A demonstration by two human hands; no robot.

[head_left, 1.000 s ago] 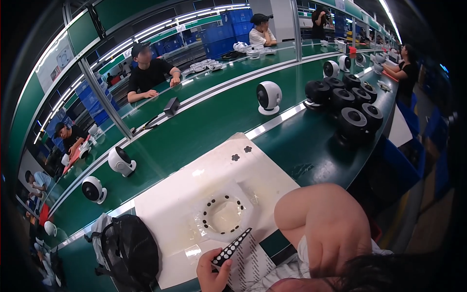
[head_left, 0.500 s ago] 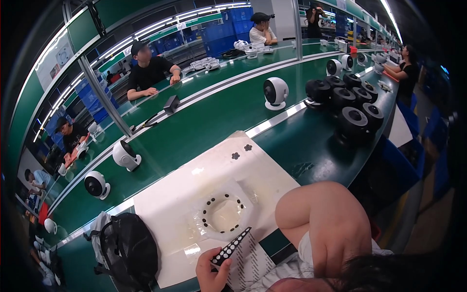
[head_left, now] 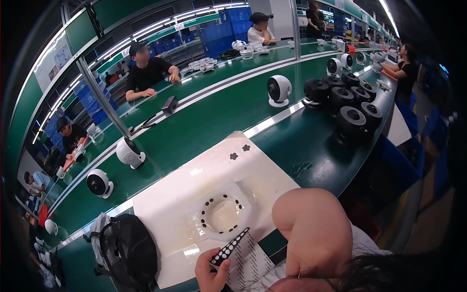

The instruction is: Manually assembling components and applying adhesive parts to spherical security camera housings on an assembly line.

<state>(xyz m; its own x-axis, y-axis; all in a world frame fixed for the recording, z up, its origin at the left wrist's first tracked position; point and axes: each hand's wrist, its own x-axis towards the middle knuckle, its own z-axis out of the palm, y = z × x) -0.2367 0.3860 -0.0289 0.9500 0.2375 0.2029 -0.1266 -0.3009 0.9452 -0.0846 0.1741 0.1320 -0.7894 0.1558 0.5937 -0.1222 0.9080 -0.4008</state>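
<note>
My left hand (head_left: 210,273), at the lower edge, pinches a folded sheet of round stick-on pads (head_left: 230,247). The visible black strip carries white circles, and its patterned paper backing (head_left: 249,263) hangs beside it. The sheet's tip points up toward a white ring-shaped piece (head_left: 241,214) with small dark round dots spaced around its opening. This piece lies on a large cream board (head_left: 165,214). My right arm (head_left: 316,228) is bent sharply, elbow forward over the board's right edge; its hand is out of sight. Two dark flower-shaped pieces (head_left: 233,156) lie near the board's far corner.
A black mesh bag (head_left: 127,250) lies left of the board. White rounded devices (head_left: 130,153) stand on the green conveyor belt (head_left: 204,114) beyond. Black round units (head_left: 351,119) cluster at right. Co-workers (head_left: 148,73) sit across the line. Blue crates (head_left: 396,155) stand beside the bench.
The white devices on the belt have shifted slightly to the right. My right arm has moved a little left. A far standing person has lowered their arms. My left hand stays nearly still.
</note>
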